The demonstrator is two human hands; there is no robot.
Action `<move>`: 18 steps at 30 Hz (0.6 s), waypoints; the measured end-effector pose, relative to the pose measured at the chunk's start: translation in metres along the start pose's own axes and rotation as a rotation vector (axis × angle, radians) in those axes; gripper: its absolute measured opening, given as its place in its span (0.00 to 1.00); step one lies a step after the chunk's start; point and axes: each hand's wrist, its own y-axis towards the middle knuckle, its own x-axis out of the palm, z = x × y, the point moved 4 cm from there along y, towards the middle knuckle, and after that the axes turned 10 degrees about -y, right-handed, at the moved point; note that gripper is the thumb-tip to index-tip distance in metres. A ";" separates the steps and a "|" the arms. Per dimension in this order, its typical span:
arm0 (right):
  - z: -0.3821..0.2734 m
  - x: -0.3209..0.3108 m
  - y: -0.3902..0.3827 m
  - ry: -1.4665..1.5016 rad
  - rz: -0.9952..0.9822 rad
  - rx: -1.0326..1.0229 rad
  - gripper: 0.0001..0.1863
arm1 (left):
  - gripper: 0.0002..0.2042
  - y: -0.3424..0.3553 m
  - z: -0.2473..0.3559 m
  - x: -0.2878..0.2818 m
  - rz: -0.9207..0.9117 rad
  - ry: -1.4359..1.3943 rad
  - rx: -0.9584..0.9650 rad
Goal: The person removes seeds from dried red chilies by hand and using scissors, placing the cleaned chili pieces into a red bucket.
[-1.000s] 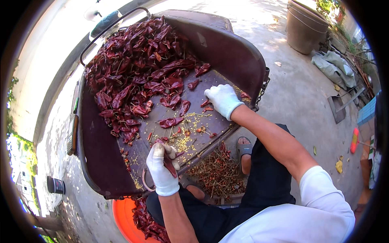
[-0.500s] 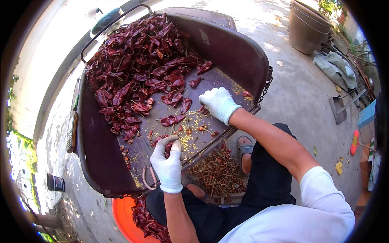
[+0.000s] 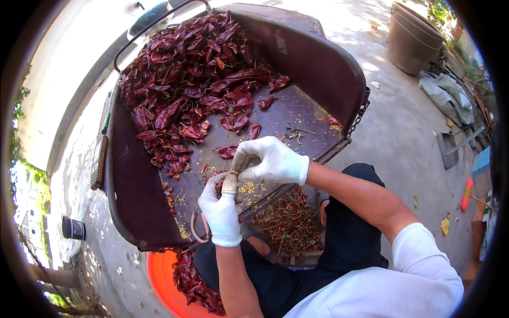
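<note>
My left hand (image 3: 220, 212), in a white glove with soiled fingertips, is closed on a dried red chili pepper (image 3: 219, 188), mostly covered by the fingers. My right hand (image 3: 273, 160), gloved the same way, meets it with thumb and forefinger pinched together; what lies between those fingertips is too small to make out. Both hands are over the near edge of a dark maroon metal cart bed (image 3: 318, 69). A big heap of dried red chilies (image 3: 185, 79) fills its far left part. Several loose stems (image 3: 298, 132) lie right of my right hand, among scattered yellow seeds.
Below the bed's edge, between my feet, is a pile of stems (image 3: 286, 225). An orange basin (image 3: 159, 281) of chilies stands at lower left. A brown bucket (image 3: 413, 40), a dustpan (image 3: 449, 148) and a chain (image 3: 360, 117) are on the right; a dark can (image 3: 73, 228) stands left.
My right hand has moved left from the bed's right side to my left hand's fingertips. Loose stems now lie where it was. The view has shifted slightly.
</note>
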 end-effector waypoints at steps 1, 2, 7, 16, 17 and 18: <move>-0.002 0.001 0.001 0.059 -0.011 0.024 0.13 | 0.11 0.000 -0.001 -0.001 0.002 -0.117 -0.040; -0.002 0.002 0.003 0.119 -0.021 0.047 0.13 | 0.11 0.000 -0.001 -0.002 0.004 -0.232 -0.080; 0.006 -0.004 0.016 0.222 0.062 0.330 0.11 | 0.11 0.011 0.000 -0.032 -0.010 -0.721 -0.043; 0.066 0.018 0.050 -1.243 0.179 -0.011 0.12 | 0.14 0.006 -0.003 -0.028 -0.061 -0.567 -0.148; 0.065 0.020 0.054 -1.242 0.194 -0.006 0.12 | 0.13 0.006 -0.004 -0.029 -0.014 -0.576 -0.169; 0.065 0.020 0.055 -1.214 0.196 0.041 0.12 | 0.13 0.006 -0.004 -0.029 0.017 -0.556 -0.168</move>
